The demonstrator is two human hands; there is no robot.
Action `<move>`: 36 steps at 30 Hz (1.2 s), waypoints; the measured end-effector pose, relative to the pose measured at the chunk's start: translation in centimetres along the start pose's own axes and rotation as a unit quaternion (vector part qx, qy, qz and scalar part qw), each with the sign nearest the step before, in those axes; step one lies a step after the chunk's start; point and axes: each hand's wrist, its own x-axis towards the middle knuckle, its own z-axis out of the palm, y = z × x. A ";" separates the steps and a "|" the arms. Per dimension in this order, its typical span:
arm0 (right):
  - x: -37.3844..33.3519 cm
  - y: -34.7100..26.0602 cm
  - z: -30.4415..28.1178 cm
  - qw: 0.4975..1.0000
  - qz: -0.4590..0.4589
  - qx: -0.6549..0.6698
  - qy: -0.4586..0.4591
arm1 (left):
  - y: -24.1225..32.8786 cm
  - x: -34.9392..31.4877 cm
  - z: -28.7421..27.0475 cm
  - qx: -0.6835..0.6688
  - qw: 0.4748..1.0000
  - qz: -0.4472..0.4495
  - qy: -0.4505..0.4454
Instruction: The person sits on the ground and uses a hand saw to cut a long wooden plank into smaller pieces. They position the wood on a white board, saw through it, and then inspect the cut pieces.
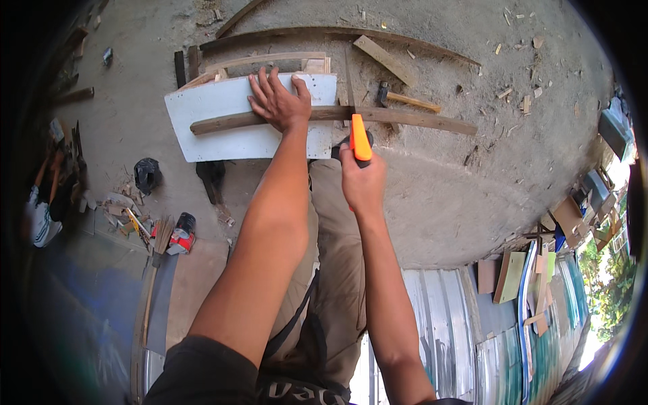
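Note:
A long brown wooden strip (418, 120) lies across a white-topped wooden piece (216, 143), its right part sticking out past the white board's edge. My left hand (282, 101) presses down on the strip and the board with its fingers spread. In my right hand (363, 177) is a handsaw (360, 135) with an orange and black handle, gripped in closed fingers. The saw's thin blade points away from me and meets the strip just right of the white board. Whether its teeth have entered the wood cannot be made out.
A hammer (412, 101) lies beyond the strip, near a short plank (385, 61) and a long dark board (297, 30). At left are a black plastic bag (147, 175), a broom (162, 236) and a red can (181, 243). Corrugated metal sheets (439, 324) lean at lower right.

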 end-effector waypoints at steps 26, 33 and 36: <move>-17.9 -0.1 -6.0 0.998 0.063 0.017 0.004 | -0.7 -0.3 -0.5 0.006 1.000 0.002 0.025; -4.3 3.2 -0.3 1.000 0.011 0.022 0.007 | -0.2 -0.3 -0.2 -0.020 0.999 0.022 0.018; -12.2 2.0 -4.6 0.999 0.032 0.017 -0.036 | -1.5 -0.2 0.1 0.001 0.999 0.005 0.040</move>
